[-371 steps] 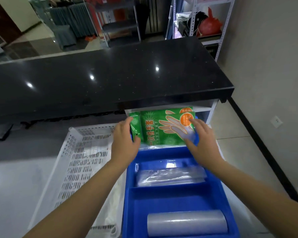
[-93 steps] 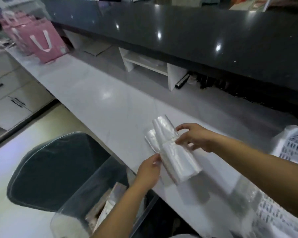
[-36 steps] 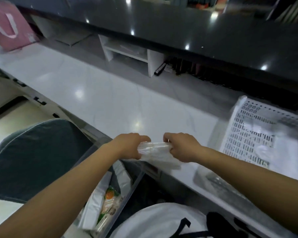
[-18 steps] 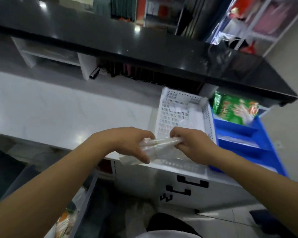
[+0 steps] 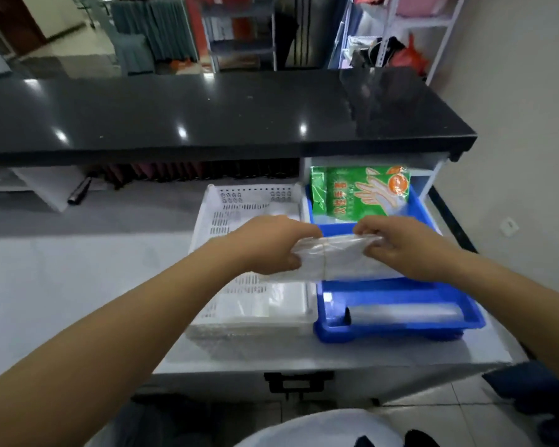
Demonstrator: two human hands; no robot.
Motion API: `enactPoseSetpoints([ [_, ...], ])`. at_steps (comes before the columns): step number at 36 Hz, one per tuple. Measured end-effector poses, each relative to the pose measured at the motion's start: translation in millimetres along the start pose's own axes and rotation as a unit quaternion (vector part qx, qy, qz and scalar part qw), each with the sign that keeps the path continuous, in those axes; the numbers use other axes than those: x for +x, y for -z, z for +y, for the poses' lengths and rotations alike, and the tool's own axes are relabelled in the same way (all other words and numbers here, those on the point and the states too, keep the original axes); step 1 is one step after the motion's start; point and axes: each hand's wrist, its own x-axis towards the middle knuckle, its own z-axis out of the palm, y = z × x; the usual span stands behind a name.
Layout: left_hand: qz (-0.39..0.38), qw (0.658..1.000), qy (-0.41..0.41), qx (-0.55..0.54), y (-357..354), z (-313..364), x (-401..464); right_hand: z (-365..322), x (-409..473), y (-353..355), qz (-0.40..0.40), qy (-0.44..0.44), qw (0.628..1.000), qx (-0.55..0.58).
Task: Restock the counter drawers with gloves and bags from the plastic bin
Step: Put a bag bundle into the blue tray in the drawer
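A flat bundle of clear plastic bags [image 5: 333,258] sits just right of the frame's centre, held up between both hands over the middle of the blue tray [image 5: 400,327]. The left hand [image 5: 271,245] has its fingers curled round the bundle's left end, and the right hand [image 5: 397,245] pinches the right end, thumb underneath. The bundle and the hands cover the tray's middle compartment, so what lies there cannot be made out. In the tray's near compartment lies a clear roll of bags [image 5: 404,312] with a small dark cap at its left end. In the far compartment, tucked partly under the black countertop [image 5: 207,117], stand green glove packs [image 5: 359,195] printed with pale hands and an orange round mark; there is yellow lettering down the front, but it is too blurred to read. Just left of the tray, touching it, is a white perforated basket [image 5: 239,204] with something pale and filmy in its near end, hard to tell what. Both rest on the white counter [image 5: 78,269], whose black drawer handle [image 5: 299,382] shows at the lower middle. A dark pen-like object [image 5: 79,194] lies in the upper left under the ledge. The shelves beyond are blurred.
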Motion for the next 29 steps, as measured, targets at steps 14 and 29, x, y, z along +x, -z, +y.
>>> enactPoseSetpoints([
  [14, 0.075, 0.995, 0.057, 0.012, -72, 43, 163, 158, 60, -10, 0.077, 0.008, 0.981, -0.175],
  [29, -0.17, 0.979, 0.057, -0.1, -79, 22, 207, 191, 97, -11, -0.181, -0.026, 0.983, -0.026],
])
